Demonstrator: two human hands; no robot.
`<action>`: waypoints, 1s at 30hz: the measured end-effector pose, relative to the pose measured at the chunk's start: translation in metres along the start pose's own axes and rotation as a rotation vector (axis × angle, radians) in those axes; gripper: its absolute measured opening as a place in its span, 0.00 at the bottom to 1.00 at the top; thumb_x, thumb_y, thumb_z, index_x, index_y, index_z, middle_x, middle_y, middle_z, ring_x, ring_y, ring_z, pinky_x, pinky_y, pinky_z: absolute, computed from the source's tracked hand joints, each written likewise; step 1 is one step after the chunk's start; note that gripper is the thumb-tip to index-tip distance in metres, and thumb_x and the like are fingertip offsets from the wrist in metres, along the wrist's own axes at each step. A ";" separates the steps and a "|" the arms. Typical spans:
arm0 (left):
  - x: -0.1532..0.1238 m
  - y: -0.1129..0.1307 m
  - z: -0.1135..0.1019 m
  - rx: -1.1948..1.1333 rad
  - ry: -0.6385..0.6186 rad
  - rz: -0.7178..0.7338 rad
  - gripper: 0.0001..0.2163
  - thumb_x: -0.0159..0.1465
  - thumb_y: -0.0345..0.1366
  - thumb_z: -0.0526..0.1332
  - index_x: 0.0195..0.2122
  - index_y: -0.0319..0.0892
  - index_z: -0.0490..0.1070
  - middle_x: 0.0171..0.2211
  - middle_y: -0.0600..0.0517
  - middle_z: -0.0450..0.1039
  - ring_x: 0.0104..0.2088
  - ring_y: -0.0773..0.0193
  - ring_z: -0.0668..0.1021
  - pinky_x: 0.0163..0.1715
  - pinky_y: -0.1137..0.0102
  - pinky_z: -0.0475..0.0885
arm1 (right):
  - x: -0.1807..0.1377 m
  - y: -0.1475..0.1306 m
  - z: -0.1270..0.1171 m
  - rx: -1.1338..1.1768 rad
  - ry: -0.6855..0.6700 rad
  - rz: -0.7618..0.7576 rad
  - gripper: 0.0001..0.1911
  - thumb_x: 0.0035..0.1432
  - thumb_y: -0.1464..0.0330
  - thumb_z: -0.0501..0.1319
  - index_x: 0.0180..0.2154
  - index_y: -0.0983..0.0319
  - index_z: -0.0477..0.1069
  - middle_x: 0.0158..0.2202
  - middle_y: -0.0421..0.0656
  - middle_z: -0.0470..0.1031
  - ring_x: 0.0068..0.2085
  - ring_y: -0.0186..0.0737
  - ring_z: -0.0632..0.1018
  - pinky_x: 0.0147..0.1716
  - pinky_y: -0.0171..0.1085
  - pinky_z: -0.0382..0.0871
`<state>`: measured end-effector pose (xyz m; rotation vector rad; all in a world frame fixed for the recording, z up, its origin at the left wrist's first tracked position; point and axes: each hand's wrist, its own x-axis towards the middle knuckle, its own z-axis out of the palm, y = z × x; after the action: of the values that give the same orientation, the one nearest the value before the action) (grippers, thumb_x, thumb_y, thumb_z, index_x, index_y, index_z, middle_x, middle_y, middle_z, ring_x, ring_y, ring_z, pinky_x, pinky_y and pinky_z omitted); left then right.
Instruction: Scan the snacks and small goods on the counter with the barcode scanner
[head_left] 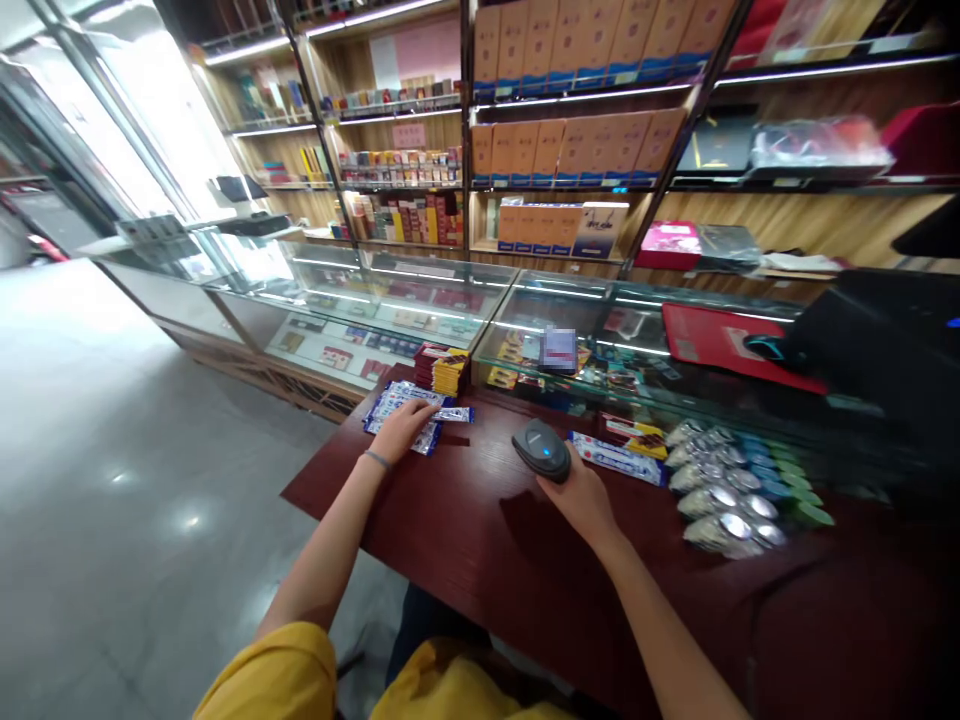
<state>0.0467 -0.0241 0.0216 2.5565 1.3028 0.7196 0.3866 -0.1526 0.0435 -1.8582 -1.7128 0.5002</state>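
Observation:
My left hand point(407, 425) is over a small pile of blue-and-white packets point(391, 402) at the left end of the dark red table. Its fingers are closed on one narrow blue-and-white packet point(456, 414), which sticks out to the right of the fingertips. My right hand point(581, 497) grips a dark barcode scanner point(541, 449) with a lit blue spot, held above the table. Right of the scanner lies a long blue-and-white packet point(619, 459). Behind the pile stand stacked red and yellow packets point(442, 370).
Several silver-topped packs point(724, 490), blue packs point(763, 468) and green packs point(799, 480) lie in rows on the right. Red-yellow packets point(634, 435) sit beside them. A glass display counter point(420, 290) borders the table; on it rests a red mat point(720, 345) with a mouse point(766, 347).

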 end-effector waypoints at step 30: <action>-0.002 0.018 0.019 0.184 0.185 0.044 0.18 0.69 0.37 0.54 0.59 0.46 0.67 0.58 0.44 0.66 0.61 0.51 0.66 0.62 0.52 0.62 | 0.010 -0.025 0.024 -0.048 0.028 -0.129 0.26 0.54 0.60 0.62 0.54 0.58 0.66 0.36 0.45 0.81 0.37 0.49 0.81 0.30 0.37 0.65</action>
<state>0.0677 -0.0352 0.0113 2.7252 1.4340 0.9028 0.3536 -0.1380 0.0413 -1.7650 -1.8268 0.3829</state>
